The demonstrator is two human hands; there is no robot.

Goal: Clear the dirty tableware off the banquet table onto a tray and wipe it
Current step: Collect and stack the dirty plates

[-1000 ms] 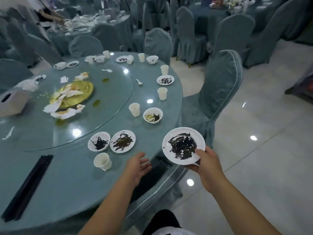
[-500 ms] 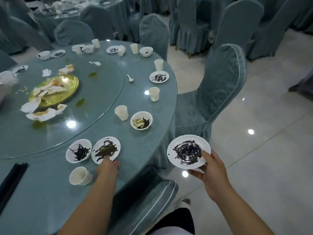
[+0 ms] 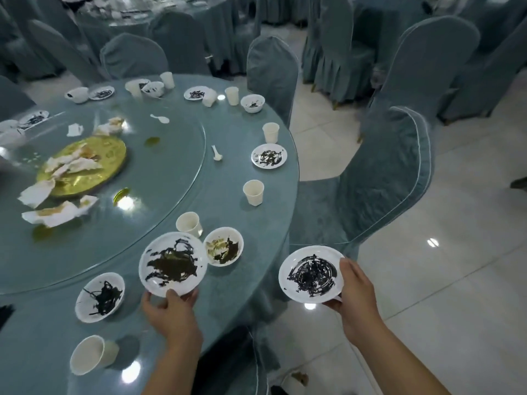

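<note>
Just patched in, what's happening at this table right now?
A person is clearing dirty dishes. The right hand holds one sauce-smeared plate out beyond the table; the left hand grips a second smeared plate by its near rim over the table. Dirty bowls, cups and napkins sit on it uncleared. No tray is in view.

At the table's (image 3: 228, 201) near edge the left hand (image 3: 171, 312) holds a plate (image 3: 172, 263) by its near rim, one bowl (image 3: 99, 296) just left of it, another bowl (image 3: 224, 249) just right, a cup (image 3: 189, 223) behind. A tipped cup (image 3: 91, 357) lies left of that wrist. The right hand (image 3: 356, 303) holds a second plate (image 3: 310, 273) off the table, before a chair (image 3: 385, 181). Left, a platter (image 3: 85, 166) sits on the turntable (image 3: 156, 181).
</note>
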